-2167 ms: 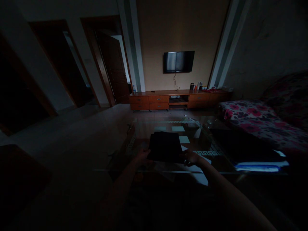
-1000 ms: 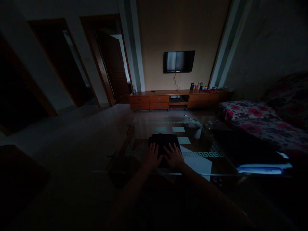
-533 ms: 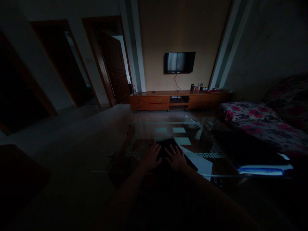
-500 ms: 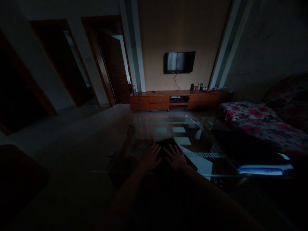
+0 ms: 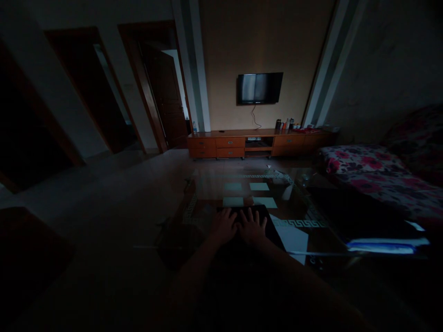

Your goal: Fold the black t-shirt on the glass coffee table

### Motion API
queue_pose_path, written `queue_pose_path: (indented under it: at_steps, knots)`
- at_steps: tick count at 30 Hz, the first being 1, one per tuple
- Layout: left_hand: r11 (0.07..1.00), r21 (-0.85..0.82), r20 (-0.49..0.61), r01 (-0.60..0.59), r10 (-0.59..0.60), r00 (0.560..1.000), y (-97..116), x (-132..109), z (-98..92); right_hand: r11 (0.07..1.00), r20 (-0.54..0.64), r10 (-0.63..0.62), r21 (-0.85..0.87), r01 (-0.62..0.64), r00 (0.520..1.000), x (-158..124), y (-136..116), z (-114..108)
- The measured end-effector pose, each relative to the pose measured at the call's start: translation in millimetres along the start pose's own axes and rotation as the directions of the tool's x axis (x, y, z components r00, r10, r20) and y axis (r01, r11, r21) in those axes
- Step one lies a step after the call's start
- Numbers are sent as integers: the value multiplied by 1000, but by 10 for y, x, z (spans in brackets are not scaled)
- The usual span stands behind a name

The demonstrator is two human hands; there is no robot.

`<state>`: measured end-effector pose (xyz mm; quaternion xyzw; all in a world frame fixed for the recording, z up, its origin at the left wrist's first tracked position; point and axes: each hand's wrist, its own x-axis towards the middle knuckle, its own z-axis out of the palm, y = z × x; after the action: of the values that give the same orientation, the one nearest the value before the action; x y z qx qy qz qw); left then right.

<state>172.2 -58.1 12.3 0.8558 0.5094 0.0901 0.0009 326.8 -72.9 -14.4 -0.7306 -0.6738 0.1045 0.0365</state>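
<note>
A dark, flat item point(image 5: 273, 230), too dim to identify, lies at the near edge of the glass table point(image 5: 207, 182). My left hand point(image 5: 224, 227) rests flat on its left part, fingers apart. Beside it, my right hand point(image 5: 253, 228) lies on the same item with its fingers spread wide. Neither hand holds anything. A pale sheet point(image 5: 294, 237) shows on the right, partly hidden by the dark item and my right forearm.
Dark folded cloth point(image 5: 360, 212) with a white and blue layer point(image 5: 384, 245) lies at the table's right. Behind stand a wooden cabinet point(image 5: 230, 143) and a wall-mounted television point(image 5: 260, 88). A floral sofa point(image 5: 374, 161) is at the right.
The dark item has turned so that its far edge lies more nearly level. My left hand has moved slightly right with it; my right hand's fingers are more upright and spread.
</note>
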Motion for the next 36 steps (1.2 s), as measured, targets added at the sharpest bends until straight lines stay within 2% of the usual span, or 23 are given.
queue_pose_path:
  at_steps: [2,4,6,9,12,14,19,22,23,24,26,28,29,31,32,36]
  knots:
    - [998,-69,30,11,-9,1000,-118,-7,93,999,-4,-52,0,52,999,-9,82,4]
    - [990,-125,118,62,-48,992,-249,-6,153,990,-19,-142,-21,142,990,11,246,-47]
    - [985,-164,167,58,-31,986,-373,-8,172,980,-14,-195,-50,195,981,45,444,-115]
    - [988,-153,146,26,-3,989,-505,-27,168,992,-27,-94,-84,92,995,90,697,-162]
    - [995,-98,96,21,-12,995,-546,-41,182,998,-35,7,-61,-9,999,115,812,-151]
    - [996,-78,91,40,-33,995,-522,-28,192,998,-60,17,-56,-21,998,126,802,-163]
    - [974,30,74,223,-225,972,-295,61,134,983,-297,92,-127,-134,951,69,484,-240]
    - [930,89,-28,357,-356,934,-154,71,72,987,-217,148,-35,-159,965,-66,204,-171]
    - [932,89,-63,352,-347,936,-136,60,63,987,-170,157,-8,-161,973,-113,137,-131]
    - [953,79,-79,291,-285,955,-136,44,62,987,-131,159,7,-159,979,-151,96,-93]
    - [999,22,-50,42,-41,998,-183,5,93,993,-95,115,4,-115,989,-180,97,-51]
    - [984,-66,9,-166,167,986,-256,-30,155,1000,-80,2,-2,-2,997,-138,183,-77]
    - [976,-99,28,-196,199,980,-286,-42,190,997,-73,-78,0,78,994,-99,236,-112]
    - [982,-121,38,-144,150,988,-312,-55,249,979,-80,-204,-10,204,976,-19,314,-192]
    - [988,-117,36,-105,110,993,-305,-56,268,978,-98,-208,-28,206,973,6,322,-222]
    - [997,-83,29,0,2,1000,-223,-50,258,996,-153,29,-74,-40,988,-100,142,-164]
